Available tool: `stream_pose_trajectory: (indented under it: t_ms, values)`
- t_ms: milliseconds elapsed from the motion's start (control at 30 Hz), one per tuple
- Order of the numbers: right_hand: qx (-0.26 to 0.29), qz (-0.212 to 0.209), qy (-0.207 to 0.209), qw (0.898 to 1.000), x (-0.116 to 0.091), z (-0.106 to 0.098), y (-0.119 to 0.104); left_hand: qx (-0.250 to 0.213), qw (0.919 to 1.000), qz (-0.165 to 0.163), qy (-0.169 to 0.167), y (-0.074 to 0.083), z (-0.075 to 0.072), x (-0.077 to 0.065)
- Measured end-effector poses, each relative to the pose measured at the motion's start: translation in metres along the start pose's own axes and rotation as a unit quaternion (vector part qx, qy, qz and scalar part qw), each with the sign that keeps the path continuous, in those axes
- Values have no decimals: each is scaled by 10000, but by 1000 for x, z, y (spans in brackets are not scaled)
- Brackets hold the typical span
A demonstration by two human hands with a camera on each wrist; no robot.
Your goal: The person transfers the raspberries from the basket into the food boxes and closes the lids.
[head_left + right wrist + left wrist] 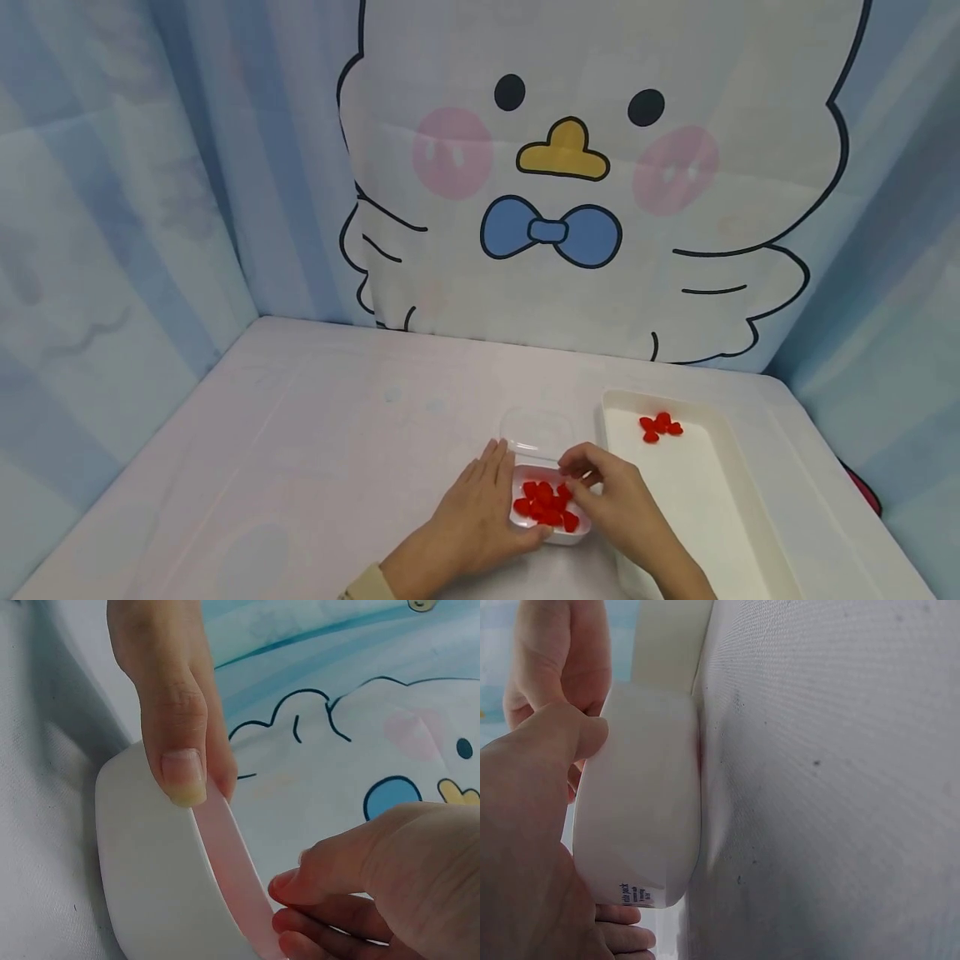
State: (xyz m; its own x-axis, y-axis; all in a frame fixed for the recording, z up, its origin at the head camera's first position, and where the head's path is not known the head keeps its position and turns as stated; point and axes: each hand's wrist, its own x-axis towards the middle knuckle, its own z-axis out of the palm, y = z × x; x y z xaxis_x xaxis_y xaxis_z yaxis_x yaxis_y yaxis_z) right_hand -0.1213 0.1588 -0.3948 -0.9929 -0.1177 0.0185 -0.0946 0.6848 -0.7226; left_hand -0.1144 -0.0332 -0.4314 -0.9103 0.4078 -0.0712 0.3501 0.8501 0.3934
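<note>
In the head view my left hand (480,512) holds a small white box (570,537) from its left side, fingers stretched along the wall and thumb across the near rim. The box's clear lid (537,431) stands hinged back. Several small glossy red pieces (545,504) lie inside. My right hand (611,500) is over the box's right rim, its fingers loosely bent toward the pieces. The right wrist view shows that thumb (319,866) and fingertips at the rim, with nothing visible between them. Printed text marks the box wall (637,810) in the left wrist view.
A long white tray (693,508) stands right of the box, under my right forearm. Several red pieces (660,427) lie grouped at its far end. The pale tabletop (300,467) stretches left, and a curtain with a cartoon bird (555,292) hangs behind.
</note>
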Motion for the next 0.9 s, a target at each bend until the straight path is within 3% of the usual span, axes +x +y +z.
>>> stream_pose_trajectory:
  t_ms: [333,900]
  values:
    - [30,106,-40,9999,0,1,-1,24,9999,79,106,-2,1,-1]
    - [-10,86,139,9999,0,-8,-2,9,10000,34,-46,-2,-1,0]
